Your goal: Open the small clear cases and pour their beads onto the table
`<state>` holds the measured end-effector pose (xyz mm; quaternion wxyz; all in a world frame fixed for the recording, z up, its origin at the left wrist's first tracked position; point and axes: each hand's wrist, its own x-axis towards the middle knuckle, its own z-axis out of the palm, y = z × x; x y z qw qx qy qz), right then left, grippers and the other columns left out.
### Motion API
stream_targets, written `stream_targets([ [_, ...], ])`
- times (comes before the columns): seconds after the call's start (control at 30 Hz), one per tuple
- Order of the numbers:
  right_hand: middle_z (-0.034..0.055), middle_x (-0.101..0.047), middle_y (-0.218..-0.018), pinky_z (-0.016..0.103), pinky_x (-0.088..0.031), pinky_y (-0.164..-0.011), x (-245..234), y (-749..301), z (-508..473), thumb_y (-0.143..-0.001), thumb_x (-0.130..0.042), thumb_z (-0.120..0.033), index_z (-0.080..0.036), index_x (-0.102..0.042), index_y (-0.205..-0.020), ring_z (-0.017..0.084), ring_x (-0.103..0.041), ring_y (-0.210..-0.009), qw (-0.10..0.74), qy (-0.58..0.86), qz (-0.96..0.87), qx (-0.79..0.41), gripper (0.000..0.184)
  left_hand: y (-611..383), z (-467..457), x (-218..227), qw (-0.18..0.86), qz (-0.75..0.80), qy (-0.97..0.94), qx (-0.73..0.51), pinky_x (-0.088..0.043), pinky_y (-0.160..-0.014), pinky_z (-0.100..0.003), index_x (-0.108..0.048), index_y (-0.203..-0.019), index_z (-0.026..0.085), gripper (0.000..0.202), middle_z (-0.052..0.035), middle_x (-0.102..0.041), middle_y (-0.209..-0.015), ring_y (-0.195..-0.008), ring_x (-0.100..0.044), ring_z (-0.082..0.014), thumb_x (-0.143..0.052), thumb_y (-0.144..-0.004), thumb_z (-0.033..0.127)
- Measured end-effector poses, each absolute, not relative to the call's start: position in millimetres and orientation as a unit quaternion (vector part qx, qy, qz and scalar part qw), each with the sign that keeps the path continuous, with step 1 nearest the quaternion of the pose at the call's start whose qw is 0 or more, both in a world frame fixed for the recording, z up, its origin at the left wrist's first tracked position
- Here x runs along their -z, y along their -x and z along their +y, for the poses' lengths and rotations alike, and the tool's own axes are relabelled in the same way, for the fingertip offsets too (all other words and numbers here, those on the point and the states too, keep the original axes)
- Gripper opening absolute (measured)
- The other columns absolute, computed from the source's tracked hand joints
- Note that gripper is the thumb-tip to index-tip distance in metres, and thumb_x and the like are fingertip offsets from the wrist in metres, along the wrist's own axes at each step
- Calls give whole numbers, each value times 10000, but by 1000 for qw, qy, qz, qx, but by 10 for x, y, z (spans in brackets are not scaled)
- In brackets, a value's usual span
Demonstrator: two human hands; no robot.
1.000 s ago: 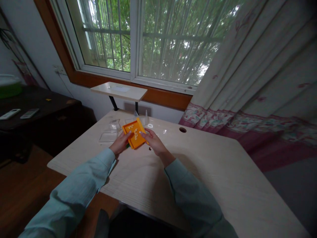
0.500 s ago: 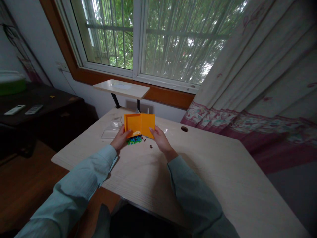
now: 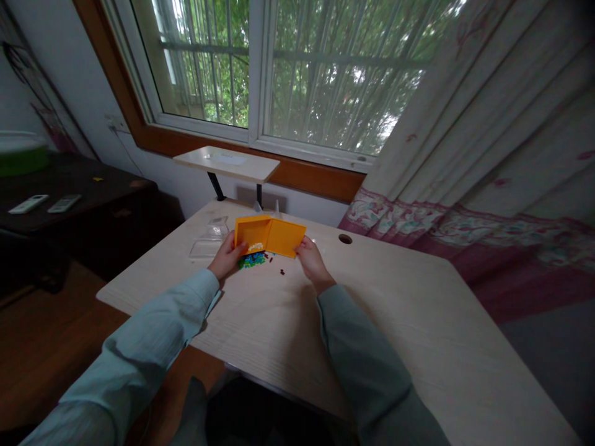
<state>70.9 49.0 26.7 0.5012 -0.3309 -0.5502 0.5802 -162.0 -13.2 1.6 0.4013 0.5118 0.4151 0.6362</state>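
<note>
Daylight enters through the white-framed barred window (image 3: 260, 68) at 12 o'clock; the greenery behind it is bright, with blown-out patches near 1 o'clock. The room interior is dim. The dark wooden side cabinet (image 3: 69, 217) at 9 o'clock is underexposed, detail lost. The pale wood-grain desk (image 3: 372, 334) is evenly, softly lit, with faint shadows under the forearms. Small glare spots sit on the clear plastic lids (image 3: 209, 241) around 11 o'clock. Wide-angle distortion bends the window frame and stretches the floral cream curtain (image 3: 488, 136) at 3 o'clock. Corners are darker and soft; the sleeves at 6 o'clock are slightly blurred.
</note>
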Motion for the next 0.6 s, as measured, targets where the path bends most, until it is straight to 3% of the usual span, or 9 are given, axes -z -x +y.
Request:
stream_targets([
  [0.2,43,-718,-974,356,-490,-890,-184,-752,538,-611,-486,-207,-198,-616,-883,197,-658,-906,536,365,-530,-546,301,1629,-118,40,401,426,-501,-637,-440,-1024,-454,-559,-1172,186,457,-77,-625,-1183,-1119,-576,-239,-678,-759,341],
  [0.33,41,-716,-942,353,-486,-886,-119,-782,575,-641,-485,-244,-190,-619,-846,201,-652,-898,539,410,-538,-503,250,1646,-98,91,399,441,-482,-643,-467,-979,-431,-611,-1090,193,387,-59,-652,-1101,-1068,-596,-237,-672,-725,306],
  [0.6,58,-717,-1084,363,-430,-1018,-85,-772,576,-713,-511,-236,-176,-676,-955,200,-621,-1095,558,344,-565,-502,299,1648,-100,76,342,467,-487,-654,-472,-952,-391,-638,-989,183,302,-42,-671,-991,-1004,-608,-225,-629,-701,273],
])
